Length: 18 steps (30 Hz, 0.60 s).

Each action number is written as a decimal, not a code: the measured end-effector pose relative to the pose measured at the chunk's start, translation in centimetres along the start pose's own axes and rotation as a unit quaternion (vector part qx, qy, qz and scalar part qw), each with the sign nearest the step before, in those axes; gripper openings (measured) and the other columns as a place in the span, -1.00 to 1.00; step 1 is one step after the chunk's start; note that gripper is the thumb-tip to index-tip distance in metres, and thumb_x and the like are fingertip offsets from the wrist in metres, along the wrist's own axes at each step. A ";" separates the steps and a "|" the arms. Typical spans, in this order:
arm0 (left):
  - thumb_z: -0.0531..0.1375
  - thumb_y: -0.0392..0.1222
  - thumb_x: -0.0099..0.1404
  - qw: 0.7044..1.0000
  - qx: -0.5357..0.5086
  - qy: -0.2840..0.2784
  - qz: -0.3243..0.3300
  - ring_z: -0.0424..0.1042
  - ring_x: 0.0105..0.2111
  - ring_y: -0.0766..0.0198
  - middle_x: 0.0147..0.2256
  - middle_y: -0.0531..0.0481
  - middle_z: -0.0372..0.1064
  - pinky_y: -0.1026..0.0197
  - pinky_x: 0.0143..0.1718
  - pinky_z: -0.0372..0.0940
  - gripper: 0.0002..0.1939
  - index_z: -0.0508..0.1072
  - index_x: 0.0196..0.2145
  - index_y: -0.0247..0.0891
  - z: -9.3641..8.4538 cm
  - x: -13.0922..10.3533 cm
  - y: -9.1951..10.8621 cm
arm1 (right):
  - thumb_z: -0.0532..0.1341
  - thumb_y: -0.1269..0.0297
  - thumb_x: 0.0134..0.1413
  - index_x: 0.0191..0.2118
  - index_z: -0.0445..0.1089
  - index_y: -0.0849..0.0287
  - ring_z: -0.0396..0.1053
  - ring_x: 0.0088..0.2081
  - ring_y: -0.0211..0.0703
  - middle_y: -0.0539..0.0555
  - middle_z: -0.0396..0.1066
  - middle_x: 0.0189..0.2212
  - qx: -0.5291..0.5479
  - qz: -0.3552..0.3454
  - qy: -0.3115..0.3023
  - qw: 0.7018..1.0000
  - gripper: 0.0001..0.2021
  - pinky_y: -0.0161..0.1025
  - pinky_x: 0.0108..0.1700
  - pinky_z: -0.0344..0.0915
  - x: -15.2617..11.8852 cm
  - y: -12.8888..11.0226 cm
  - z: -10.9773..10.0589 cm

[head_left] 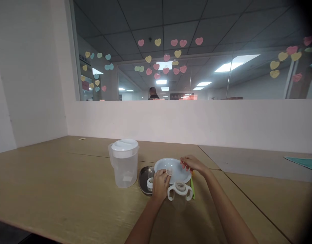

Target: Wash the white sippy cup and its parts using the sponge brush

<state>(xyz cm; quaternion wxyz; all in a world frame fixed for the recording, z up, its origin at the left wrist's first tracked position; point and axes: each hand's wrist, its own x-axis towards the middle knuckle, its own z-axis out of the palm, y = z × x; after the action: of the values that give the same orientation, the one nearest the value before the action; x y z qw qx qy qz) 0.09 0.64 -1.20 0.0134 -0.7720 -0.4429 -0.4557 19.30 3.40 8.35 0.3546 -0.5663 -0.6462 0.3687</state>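
Note:
My left hand (161, 184) is closed on a small clear round piece (169, 171), pinched at the fingertips over the near side of a white basin (159, 165). Its exact kind is too small to tell. My right hand (191, 163) hovers at the basin's right rim, fingers loosely bent and apart, with nothing visible in them. Just in front of the basin stands a clear baby bottle (180, 186) with two white handles and an uncovered mouth. A metal tray (143, 183) sits left of my left hand, holding a white bottle collar with a clear top (150, 183).
A clear pitcher (125, 166) with a white lid stands to the left. A green-handled tool (192, 189) lies right of the bottle, partly hidden. At the far right is a teal cloth (303, 162). Behind the table rises a wall (135, 118) with a window above.

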 end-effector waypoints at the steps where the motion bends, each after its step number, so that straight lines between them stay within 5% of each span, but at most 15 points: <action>1: -0.02 -0.18 0.34 1.000 0.007 0.002 -0.002 0.33 -0.20 0.21 -0.23 -0.04 0.40 0.18 -0.17 0.17 -0.74 0.46 -0.26 -0.22 0.0 0.0 0.0 | 0.09 0.19 0.08 -0.45 0.31 0.27 0.20 -0.69 -0.37 0.01 0.32 -0.64 0.005 0.011 0.000 1.000 -0.76 -0.44 -0.68 0.07 0.7 0.8 0.4; 7: -0.08 -0.20 0.37 0.999 0.040 0.002 -0.010 0.32 -0.26 0.20 -0.32 -0.05 0.39 0.17 -0.20 0.17 -0.69 0.43 -0.32 -0.26 0.4 -0.1 -0.2 | 0.05 0.27 0.10 0.03 0.11 0.28 0.33 -0.60 -0.31 0.04 0.39 -0.49 0.070 0.010 0.071 0.995 -0.62 -0.39 -0.56 0.29 1.6 2.4 0.9; 12: -0.09 -0.18 0.38 0.999 0.037 -0.005 -0.013 0.33 -0.26 0.20 -0.33 -0.05 0.41 0.16 -0.19 0.15 -0.69 0.43 -0.29 -0.25 0.6 -0.2 -0.3 | 0.07 0.38 0.03 0.11 0.07 0.29 0.42 -0.39 -0.27 0.15 0.41 -0.29 0.099 -0.012 0.115 0.988 -0.53 -0.34 -0.30 0.38 1.8 2.5 0.2; 15: -0.08 -0.16 0.38 0.999 0.031 -0.003 -0.010 0.34 -0.24 0.21 -0.31 -0.04 0.43 0.16 -0.17 0.15 -0.69 0.45 -0.24 -0.22 0.6 -0.3 -0.3 | 0.12 0.45 -0.07 -0.03 0.27 0.30 0.41 -0.32 -0.23 0.15 0.42 -0.28 0.090 -0.021 0.088 0.992 -0.61 -0.32 -0.25 0.37 1.5 2.3 0.1; 18: -0.06 -0.14 0.37 1.000 0.028 0.000 -0.013 0.35 -0.24 0.21 -0.32 -0.04 0.43 0.16 -0.17 0.15 -0.69 0.46 -0.25 -0.22 0.6 -0.3 -0.3 | 0.24 0.41 -0.19 -0.24 0.44 0.28 0.40 -0.27 -0.17 0.11 0.46 -0.30 0.064 -0.047 -0.048 0.996 -0.73 -0.30 -0.26 0.35 0.9 1.5 1.0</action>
<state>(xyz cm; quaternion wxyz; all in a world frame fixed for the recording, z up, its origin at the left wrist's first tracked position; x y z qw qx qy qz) 0.25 0.93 -1.90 0.0291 -0.7654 -0.4659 -0.4430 19.03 4.35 6.57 0.3756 -0.4933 -0.6636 0.4186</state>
